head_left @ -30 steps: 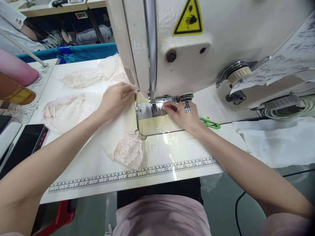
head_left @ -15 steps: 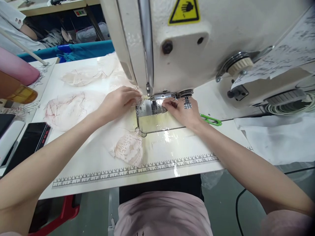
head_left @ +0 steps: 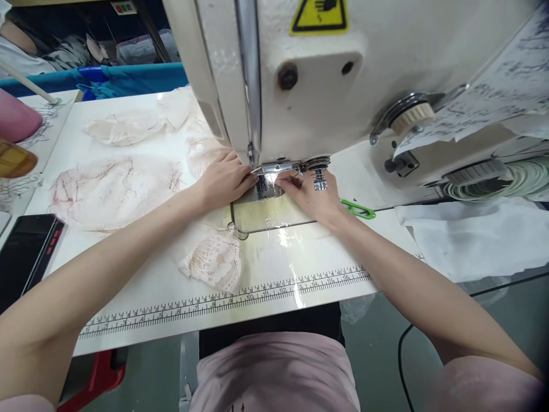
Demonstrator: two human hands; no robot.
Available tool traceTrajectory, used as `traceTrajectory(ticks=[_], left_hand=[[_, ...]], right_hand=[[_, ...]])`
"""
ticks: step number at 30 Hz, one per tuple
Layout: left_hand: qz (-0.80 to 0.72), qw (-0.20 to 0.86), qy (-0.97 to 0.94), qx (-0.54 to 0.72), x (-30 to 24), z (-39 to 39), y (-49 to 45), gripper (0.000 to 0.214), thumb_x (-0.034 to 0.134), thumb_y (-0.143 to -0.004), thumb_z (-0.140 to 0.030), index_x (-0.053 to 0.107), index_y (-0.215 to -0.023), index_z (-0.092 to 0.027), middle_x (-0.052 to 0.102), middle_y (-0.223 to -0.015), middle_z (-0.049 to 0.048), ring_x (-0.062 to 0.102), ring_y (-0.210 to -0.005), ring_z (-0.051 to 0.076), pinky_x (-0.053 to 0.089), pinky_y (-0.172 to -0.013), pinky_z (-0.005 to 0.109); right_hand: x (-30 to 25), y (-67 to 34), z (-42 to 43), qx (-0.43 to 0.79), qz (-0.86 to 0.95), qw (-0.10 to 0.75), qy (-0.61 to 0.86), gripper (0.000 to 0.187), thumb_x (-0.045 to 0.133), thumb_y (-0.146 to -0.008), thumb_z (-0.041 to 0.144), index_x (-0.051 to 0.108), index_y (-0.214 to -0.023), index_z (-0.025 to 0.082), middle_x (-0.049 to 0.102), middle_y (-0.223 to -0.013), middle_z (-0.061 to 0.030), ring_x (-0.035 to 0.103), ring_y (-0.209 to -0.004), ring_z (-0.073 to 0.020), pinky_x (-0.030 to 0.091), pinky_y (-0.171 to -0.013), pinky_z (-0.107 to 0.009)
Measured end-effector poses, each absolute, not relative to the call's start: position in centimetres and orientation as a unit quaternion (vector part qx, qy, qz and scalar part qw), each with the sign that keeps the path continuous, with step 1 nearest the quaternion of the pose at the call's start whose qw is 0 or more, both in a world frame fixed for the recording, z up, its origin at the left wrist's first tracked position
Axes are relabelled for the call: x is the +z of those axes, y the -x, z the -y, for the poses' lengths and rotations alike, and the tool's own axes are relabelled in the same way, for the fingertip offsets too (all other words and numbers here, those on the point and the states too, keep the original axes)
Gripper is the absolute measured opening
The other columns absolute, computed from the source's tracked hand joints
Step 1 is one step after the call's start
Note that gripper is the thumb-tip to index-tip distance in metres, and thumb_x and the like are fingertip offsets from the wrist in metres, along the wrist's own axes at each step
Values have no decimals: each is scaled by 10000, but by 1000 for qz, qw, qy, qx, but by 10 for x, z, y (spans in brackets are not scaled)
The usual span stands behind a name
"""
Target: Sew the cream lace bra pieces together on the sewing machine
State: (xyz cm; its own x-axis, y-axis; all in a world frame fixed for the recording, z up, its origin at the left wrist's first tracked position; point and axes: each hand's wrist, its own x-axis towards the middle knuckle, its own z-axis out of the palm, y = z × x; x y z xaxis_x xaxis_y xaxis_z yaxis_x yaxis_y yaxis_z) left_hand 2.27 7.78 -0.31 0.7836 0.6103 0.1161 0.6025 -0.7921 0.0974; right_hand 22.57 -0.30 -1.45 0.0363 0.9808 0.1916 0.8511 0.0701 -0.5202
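My left hand [head_left: 226, 178] is beside the needle of the sewing machine [head_left: 309, 109], its fingers drawn together with the tips at the presser foot. What they pinch, if anything, is too small to make out. My right hand [head_left: 315, 194] reaches in from the other side, thumb and forefinger pinched over the metal needle plate [head_left: 266, 189], behind the attachment with a knurled screw [head_left: 319, 182]. Whatever lies between those fingers is hidden. Below my left wrist, a pale lace piece [head_left: 214, 260] rests on the table. Larger pale sheer pieces [head_left: 115, 191] with loose threads lie to the left.
A green-handled tool [head_left: 358, 209] lies right of my right hand. White cloth [head_left: 476, 237] covers the table's right end. A black phone-like device [head_left: 28, 252] and a pink thread cone [head_left: 17, 117] stand at left. A printed ruler [head_left: 223, 300] runs along the front edge.
My left hand has moved right and slightly down, up to the presser foot, over the needle plate's left edge. My right hand keeps its pinch near the plate. The whole view has shifted slightly.
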Motion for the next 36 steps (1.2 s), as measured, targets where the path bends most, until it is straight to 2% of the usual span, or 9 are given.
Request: traceTrajectory(ticks=[4,7,11,13,18,22,27,31,36], left_hand=[[-301,86,-946,79,-4,-75,-12,385,391,-951,-414,587,-1093,-115,639,-942,132,590,-980,306,472,-878,434],[-298,118,-940,115,-2,-67,-5,404,500,-920,-422,564,-1176,-116,646,-1003,126,600,-967,290,496,-833,408],[-295,86,-927,215,6,-53,1,313,500,-958,-366,635,-1140,-150,675,-1097,92,634,-1018,244,531,-835,350],[-265,69,-937,216,8,-46,4,301,491,-978,-335,644,-1173,-165,679,-1173,74,641,-1069,219,540,-880,328],[-211,47,-960,175,1,-37,11,319,494,-983,-276,621,-1260,-182,641,-1294,60,580,-1221,231,487,-1045,397],[-217,36,-958,186,-5,-38,12,325,498,-976,-253,616,-1272,-186,628,-1312,65,586,-1215,244,515,-1011,421],[-218,32,-956,193,-7,-39,12,324,494,-979,-255,613,-1275,-201,639,-1298,51,588,-1213,244,519,-1007,420],[-212,25,-956,200,-8,-39,12,320,508,-973,-244,621,-1264,-174,647,-1283,73,581,-1225,251,523,-1009,418],[-209,19,-955,210,-10,-38,13,320,510,-973,-238,618,-1267,-167,646,-1284,72,580,-1230,244,523,-1022,414]], right_hand=[[-16,-226,2,120,686,261,669,217,571,-906,372,745,-924,244,719,-915,-15,643,-802,-194,447,-741,-334],[-18,-226,2,115,685,266,668,206,582,-898,371,745,-906,245,721,-903,-13,639,-760,-192,439,-711,-336],[-19,-227,1,106,690,266,665,210,575,-903,372,739,-894,242,723,-899,-9,643,-757,-191,427,-686,-327],[-20,-227,0,102,693,263,664,222,565,-908,384,732,-888,240,724,-901,-7,644,-756,-194,417,-668,-323],[-23,-229,-1,100,698,272,655,232,551,-915,400,715,-893,237,726,-901,-11,652,-791,-204,417,-669,-313],[-24,-229,0,108,693,282,655,246,555,-912,407,704,-889,214,730,-872,-28,652,-788,-201,425,-673,-303],[-19,-230,2,111,707,291,635,237,562,-917,410,693,-880,216,732,-873,-5,658,-802,-187,441,-707,-299],[-17,-231,2,106,717,279,630,280,547,-928,442,702,-900,210,728,-877,-22,652,-810,-198,454,-709,-311],[-15,-231,2,117,721,275,625,331,498,-948,458,703,-870,210,714,-831,-21,634,-743,-188,460,-675,-314]])
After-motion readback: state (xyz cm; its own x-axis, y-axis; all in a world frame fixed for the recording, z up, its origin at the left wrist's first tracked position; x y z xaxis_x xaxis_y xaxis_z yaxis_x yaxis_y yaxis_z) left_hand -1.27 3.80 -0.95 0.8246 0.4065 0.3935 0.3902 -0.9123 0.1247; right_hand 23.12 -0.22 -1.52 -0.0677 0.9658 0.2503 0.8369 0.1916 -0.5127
